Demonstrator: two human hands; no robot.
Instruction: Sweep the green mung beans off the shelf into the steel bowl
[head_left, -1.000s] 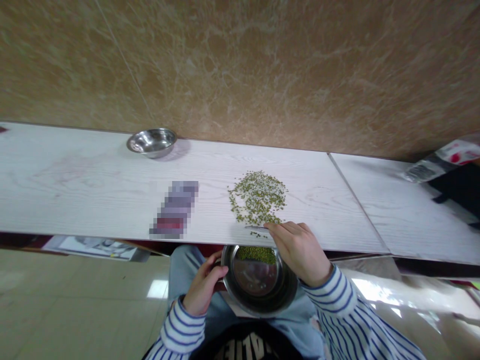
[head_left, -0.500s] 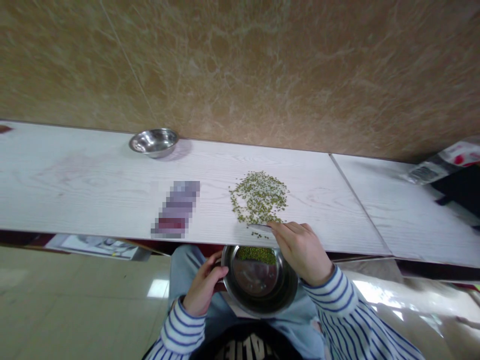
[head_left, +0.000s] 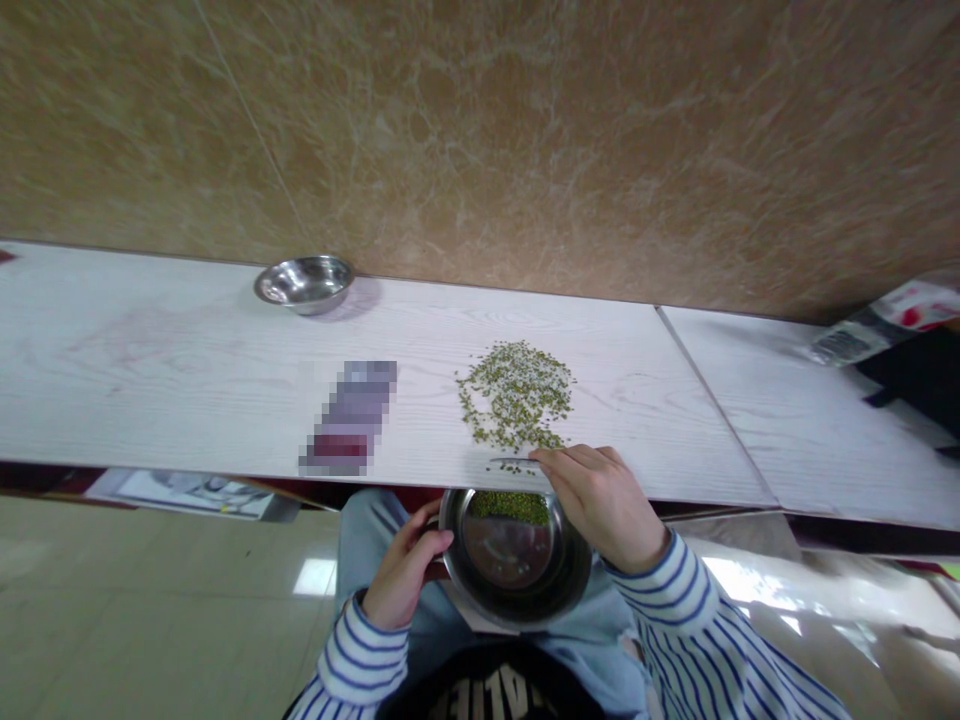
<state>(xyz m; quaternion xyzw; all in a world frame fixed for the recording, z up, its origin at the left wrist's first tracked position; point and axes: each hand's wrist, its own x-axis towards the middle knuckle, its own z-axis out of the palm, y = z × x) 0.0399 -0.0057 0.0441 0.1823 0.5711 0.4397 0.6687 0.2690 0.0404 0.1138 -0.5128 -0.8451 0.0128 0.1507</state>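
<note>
My left hand [head_left: 409, 565] grips the left side of a deep metal bowl [head_left: 517, 605], thumb near its rim. The bowl sits over my lap, just under the table's front edge, with small green beans [head_left: 514, 507] along its far inner side. Above the bowl, my right hand [head_left: 600, 500] is closed on a thin grey, blade-like strip [head_left: 513, 462]; its exact kind is unclear. The strip points left, low over the tabletop near the front edge. A few beans lie around it. Just beyond it, many green beans [head_left: 517, 395] are spread in a loose patch.
A small metal bowl [head_left: 304, 285] stands by the wall at back left. A blurred-out flat rectangular thing [head_left: 349, 415] lies left of the beans. At the right are a plastic packet [head_left: 862, 335] and a black object [head_left: 919, 375]. A seam [head_left: 716, 400] crosses the table [head_left: 165, 380].
My right hand has drawn the strip slightly toward the front edge, from the near border of the bean patch to the stray beans. My left hand keeps its hold on the bowl.
</note>
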